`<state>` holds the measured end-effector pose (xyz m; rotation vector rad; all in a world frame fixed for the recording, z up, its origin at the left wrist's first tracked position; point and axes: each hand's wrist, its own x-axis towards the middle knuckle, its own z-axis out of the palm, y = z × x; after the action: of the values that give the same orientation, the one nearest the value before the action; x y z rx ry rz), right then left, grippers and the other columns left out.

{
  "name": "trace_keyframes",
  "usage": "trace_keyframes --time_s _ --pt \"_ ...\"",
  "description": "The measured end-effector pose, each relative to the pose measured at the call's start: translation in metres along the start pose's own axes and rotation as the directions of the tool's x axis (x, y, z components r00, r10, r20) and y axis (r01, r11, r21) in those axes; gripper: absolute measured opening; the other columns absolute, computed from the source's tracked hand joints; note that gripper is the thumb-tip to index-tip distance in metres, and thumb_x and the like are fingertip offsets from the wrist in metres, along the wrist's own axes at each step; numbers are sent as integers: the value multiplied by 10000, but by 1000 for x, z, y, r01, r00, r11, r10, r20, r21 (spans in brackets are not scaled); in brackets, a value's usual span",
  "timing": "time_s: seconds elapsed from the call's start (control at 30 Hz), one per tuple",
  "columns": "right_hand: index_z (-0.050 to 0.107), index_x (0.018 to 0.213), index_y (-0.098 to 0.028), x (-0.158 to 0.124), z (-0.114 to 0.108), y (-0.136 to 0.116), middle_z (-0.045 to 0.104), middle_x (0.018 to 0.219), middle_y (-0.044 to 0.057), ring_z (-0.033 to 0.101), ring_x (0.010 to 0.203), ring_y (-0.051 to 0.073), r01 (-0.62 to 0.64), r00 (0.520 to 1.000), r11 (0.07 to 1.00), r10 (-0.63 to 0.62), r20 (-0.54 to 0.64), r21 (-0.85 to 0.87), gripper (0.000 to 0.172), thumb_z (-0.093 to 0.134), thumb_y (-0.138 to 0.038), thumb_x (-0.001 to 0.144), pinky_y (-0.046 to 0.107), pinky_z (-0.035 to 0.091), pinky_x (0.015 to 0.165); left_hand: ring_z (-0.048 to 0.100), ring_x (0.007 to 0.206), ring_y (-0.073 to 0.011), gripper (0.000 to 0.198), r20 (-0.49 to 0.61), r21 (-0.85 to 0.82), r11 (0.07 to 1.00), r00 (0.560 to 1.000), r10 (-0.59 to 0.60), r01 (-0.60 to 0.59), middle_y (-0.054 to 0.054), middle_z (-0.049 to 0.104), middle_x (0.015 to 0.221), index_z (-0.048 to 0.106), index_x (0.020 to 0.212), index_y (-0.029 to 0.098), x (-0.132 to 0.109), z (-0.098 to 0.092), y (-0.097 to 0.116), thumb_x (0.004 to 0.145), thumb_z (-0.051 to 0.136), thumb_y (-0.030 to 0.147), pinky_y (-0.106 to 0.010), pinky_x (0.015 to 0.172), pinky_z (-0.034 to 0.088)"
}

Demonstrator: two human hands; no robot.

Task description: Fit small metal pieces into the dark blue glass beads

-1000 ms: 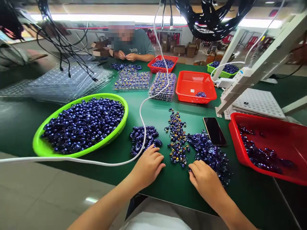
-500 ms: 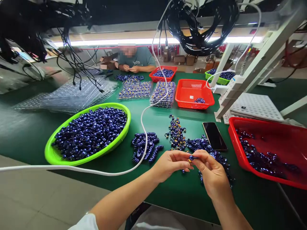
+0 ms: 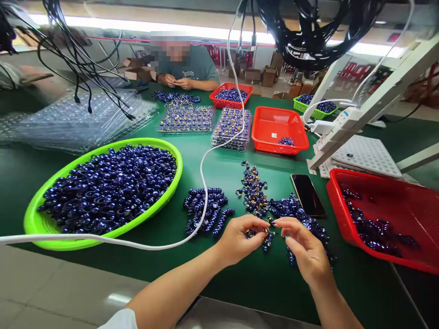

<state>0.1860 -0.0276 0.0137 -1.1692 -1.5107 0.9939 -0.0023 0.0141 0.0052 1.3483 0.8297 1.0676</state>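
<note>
My left hand (image 3: pixel 240 237) and my right hand (image 3: pixel 303 249) hover close together over the green table (image 3: pixel 222 169), fingertips pinched toward each other. A small dark blue bead piece (image 3: pixel 269 225) sits between the fingertips; which hand grips it I cannot tell exactly. Beneath them lie a pile of mixed blue and yellow beads (image 3: pixel 254 192), a heap of dark blue beads (image 3: pixel 295 210) and rows of stacked blue rings (image 3: pixel 206 210).
A green basket (image 3: pixel 37 224) full of blue rings sits left. A red basket (image 3: pixel 404 183) stands right, a phone (image 3: pixel 307 195) beside it. A white cable (image 3: pixel 202 178) crosses the table. Filled trays (image 3: pixel 187 118), another red basket (image 3: pixel 279 130) and a seated person (image 3: pixel 181 64) are farther back.
My hands rose from the bead piles on the table, met in front of me and pinched a small blue piece; they now hold it slightly lower with the fingertips a little apart.
</note>
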Motion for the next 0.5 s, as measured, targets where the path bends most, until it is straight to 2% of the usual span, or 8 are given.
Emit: trace_keyframes --time_s 0.1,0.2,0.33,0.4,0.5 --pt "618 1129 -256 2 6 -3 636 1075 63 608 967 201 17 1000 986 -18 -6 -168 240 629 -301 894 328 530 834 678 755 -175 198 14 230 943 970 243 -239 -89 744 821 748 927 143 -2 0 0 766 643 96 -302 731 535" --pt "641 1063 -262 2 15 -2 661 981 37 628 920 192 107 993 955 -118 -24 -276 199 678 -235 869 326 530 821 680 730 -170 176 37 271 920 958 285 -284 -92 745 802 738 910 128 -4 2 -2 766 644 91 -285 707 541" --pt "661 1058 -266 0 16 3 681 966 29 654 915 183 195 976 932 -216 -38 -304 210 632 -140 892 318 536 810 676 711 -164 163 4 277 942 981 194 -187 -84 739 786 739 868 125 -7 8 -6 759 626 82 -272 688 547" --pt "661 1051 -266 -2 15 5 683 968 23 659 912 177 183 978 943 -202 -43 -279 210 622 -129 897 307 539 804 689 724 -171 152 -30 224 971 995 97 -87 -90 746 807 740 867 125 -7 10 -7 761 634 102 -275 690 559" --pt "663 1011 -263 -5 13 5 685 961 12 663 900 169 100 989 959 -125 -79 -265 155 623 -160 903 292 535 801 713 760 -188 145 -57 71 996 997 -48 52 -104 749 843 738 879 117 -6 12 -9 755 669 144 -285 712 584"
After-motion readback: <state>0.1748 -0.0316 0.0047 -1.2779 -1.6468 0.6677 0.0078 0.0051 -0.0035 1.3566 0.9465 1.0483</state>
